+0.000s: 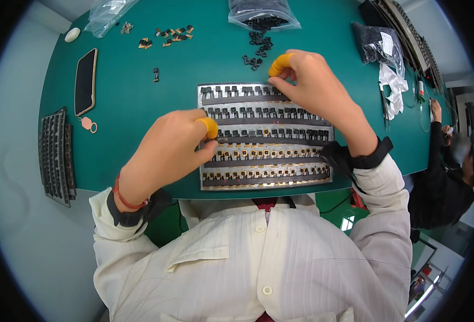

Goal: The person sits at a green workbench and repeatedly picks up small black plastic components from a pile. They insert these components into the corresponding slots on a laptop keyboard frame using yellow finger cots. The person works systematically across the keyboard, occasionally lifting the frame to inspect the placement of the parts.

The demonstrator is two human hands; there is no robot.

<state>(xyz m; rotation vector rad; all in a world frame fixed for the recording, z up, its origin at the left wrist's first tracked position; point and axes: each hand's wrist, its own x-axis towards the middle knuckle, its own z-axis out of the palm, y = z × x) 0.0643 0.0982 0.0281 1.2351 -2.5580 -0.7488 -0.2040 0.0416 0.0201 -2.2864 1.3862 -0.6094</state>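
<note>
A flat metal tray lies before me, carrying several rows of small black and gold parts between dark strips. My left hand is over the tray's left side at the middle rows, its yellow-sleeved index finger and thumb pinched together. Whatever they hold is too small to name. Beyond the tray's far edge, my right hand also has its thumb and yellow-sleeved index finger closed together; anything between them is hidden. Nearest to it are loose small black square parts, spilling from a clear plastic bag.
Loose black-and-gold parts lie at the far left. A phone with a pink tag and stacked trays are on the left. A dark bag, white tissue and more trays stand right, near another person.
</note>
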